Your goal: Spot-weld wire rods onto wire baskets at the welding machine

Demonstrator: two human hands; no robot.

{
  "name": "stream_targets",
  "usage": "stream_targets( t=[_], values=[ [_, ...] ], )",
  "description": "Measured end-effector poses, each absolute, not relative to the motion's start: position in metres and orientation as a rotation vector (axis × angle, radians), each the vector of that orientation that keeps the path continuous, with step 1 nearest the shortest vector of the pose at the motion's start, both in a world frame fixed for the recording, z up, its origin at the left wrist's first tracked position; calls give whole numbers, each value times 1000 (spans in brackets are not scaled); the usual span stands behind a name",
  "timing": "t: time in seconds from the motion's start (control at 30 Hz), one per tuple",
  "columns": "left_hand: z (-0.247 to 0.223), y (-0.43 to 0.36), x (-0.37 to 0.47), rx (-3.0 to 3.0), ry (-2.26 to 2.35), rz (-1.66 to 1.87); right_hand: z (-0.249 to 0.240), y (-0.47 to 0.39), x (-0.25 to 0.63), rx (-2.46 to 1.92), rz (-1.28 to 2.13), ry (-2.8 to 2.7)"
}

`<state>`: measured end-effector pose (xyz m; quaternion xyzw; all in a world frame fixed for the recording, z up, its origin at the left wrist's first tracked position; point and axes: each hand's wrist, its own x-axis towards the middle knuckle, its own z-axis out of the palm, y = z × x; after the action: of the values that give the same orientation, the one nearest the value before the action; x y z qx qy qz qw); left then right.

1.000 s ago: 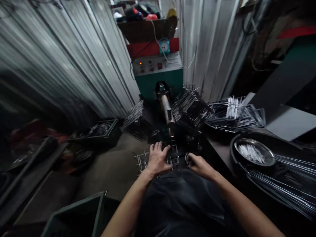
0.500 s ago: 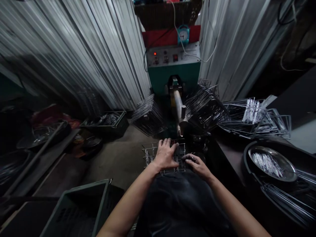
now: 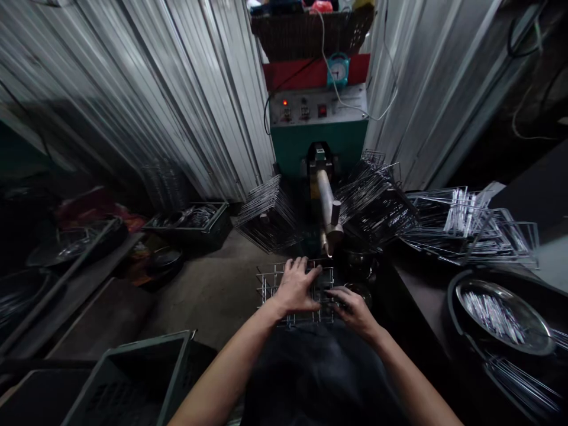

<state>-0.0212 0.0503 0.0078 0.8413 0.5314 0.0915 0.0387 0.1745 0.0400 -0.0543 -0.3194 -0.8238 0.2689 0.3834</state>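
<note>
Since the first frame, our right hand point(image 3: 357, 310) has moved inward to the right edge of a silver open wire grid point(image 3: 263, 287), while our left hand point(image 3: 295, 291) has stayed on it. We find the grid just beyond our dark-covered lap point(image 3: 319, 373), below the tip of a pale metal arm point(image 3: 326, 192) on a green machine point(image 3: 288, 139).

Our left fingers are spread wide, thumb apart, resting on the grid's wires. Our right fingers are loosely bent and partly open at its edge; we cannot tell whether they pinch anything.

We judge the step in hand to be steadying and adjusting the grid; the next move seems to call for a still left hand and careful right fingertips.

We count two hands, one grid, one machine, two tilted stacks of wire frames point(image 3: 268, 216) point(image 3: 377, 207), one loose frame heap point(image 3: 470, 228) and one shiny steel bowl point(image 3: 535, 331) of short silver rods point(image 3: 494, 316), too many to count. At left, we count two dull green plastic crates point(image 3: 146, 342) point(image 3: 199, 236), the farther holding metal pieces.
</note>
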Motion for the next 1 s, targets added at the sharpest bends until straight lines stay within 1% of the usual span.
stream_targets(
  t=[0.37, 0.77, 1.0],
  values=[
    [4, 63, -35, 2700, 1503, 217, -55, 38, 164, -819, 513, -2053],
    [10, 80, -30, 2635, 1547, 266, -47, 59, 167, -868, 541, -2057],
    [2, 89, -28, 2538, 1550, 303, -44, 67, 171, -875, 579, -2042]
  ],
)
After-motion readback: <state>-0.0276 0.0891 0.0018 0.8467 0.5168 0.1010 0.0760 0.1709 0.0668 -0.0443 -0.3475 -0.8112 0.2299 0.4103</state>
